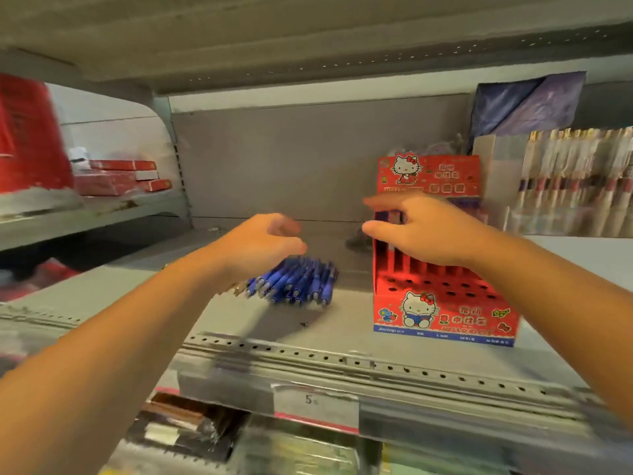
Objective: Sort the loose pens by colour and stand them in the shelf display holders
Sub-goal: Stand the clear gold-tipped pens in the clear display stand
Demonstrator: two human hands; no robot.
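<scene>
A pile of loose blue pens [294,281] lies on the grey shelf [239,323], left of centre. My left hand [263,245] hovers just above the pile with loosely curled fingers and holds nothing that I can see. A red cartoon-cat display holder [442,303] stands to the right, its stepped rows of holes mostly bare. Some dark blue pens [392,216] stand in its back row. My right hand [421,228] reaches over the holder's top, forefinger and thumb spread apart around those pens. The image is motion-blurred.
Packs of pens in clear wrapping [575,186] fill the shelf to the right of the holder. Red boxes [120,176] sit on the neighbouring shelf at left. A perforated rail with a price tag [315,401] runs along the front edge, with more stock below.
</scene>
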